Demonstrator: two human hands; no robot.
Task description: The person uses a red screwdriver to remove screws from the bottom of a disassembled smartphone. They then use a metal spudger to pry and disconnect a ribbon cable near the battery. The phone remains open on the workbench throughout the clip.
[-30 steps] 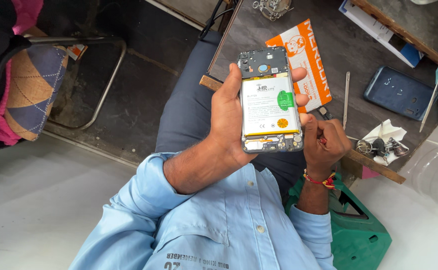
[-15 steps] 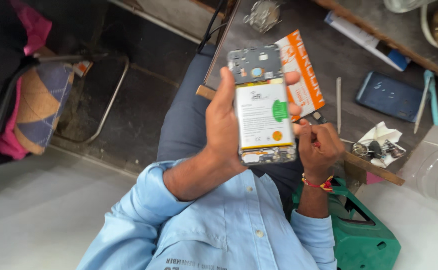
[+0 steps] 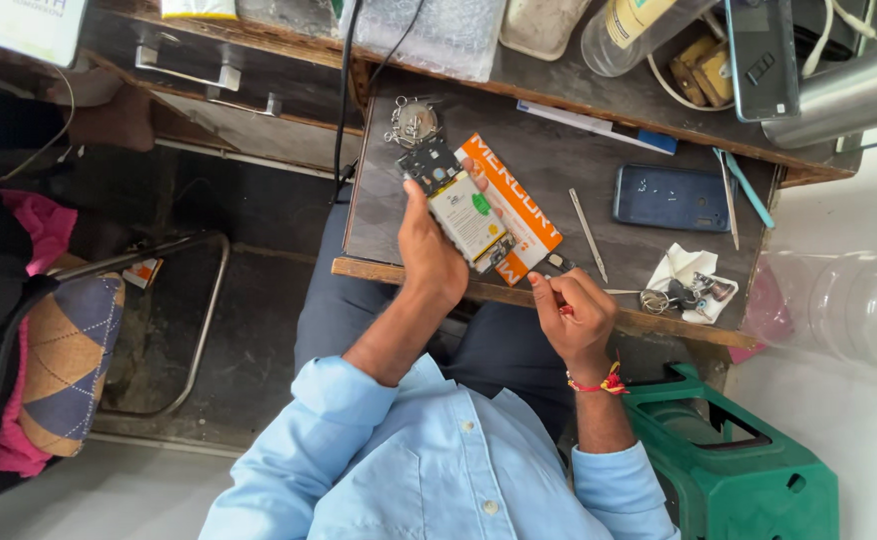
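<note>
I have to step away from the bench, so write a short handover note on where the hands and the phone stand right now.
Left hand grips the opened phone, back cover off, battery showing, held over the dark worktop. Right hand pinches a small tool near the phone's lower end. Orange box lies under the phone; blue back cover and a thin metal tool lie right. Done: cover off. Left: inner work, reclosing.

The left hand (image 3: 431, 250) reaches far forward on a bare forearm, fingers curled in a closed grasp, sleeve pushed to the elbow. The right hand (image 3: 574, 310) sits nearer, fingers pinched shut, a red thread around its wrist.
</note>
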